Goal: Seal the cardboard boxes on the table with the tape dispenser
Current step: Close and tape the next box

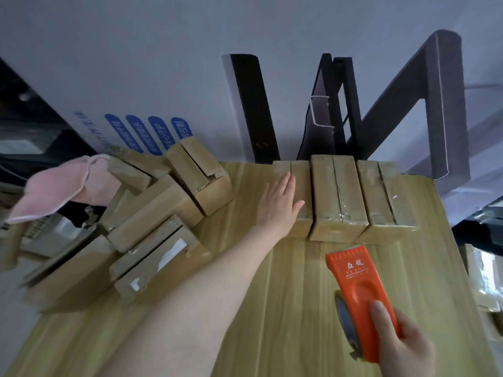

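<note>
We see the left hand (280, 202) lying flat, fingers straight, on the leftmost box (300, 170) of a row along the far edge of the wooden table (272, 308). The palm hides most of that box's seam, so we cannot tell whether it is taped. The middle box (337, 197) and the right box (386, 197) stand touching it, with glossy tape over their seams. The right hand (400, 346), cut off by the lower edge, grips the orange tape dispenser (356, 281) from behind, thumb on top, near the row but apart from it. The tape roll (345, 319) is half hidden under the dispenser's body. To the left we see a blurred pile of open boxes (163, 208) and a pink cloth (60, 186).
</note>
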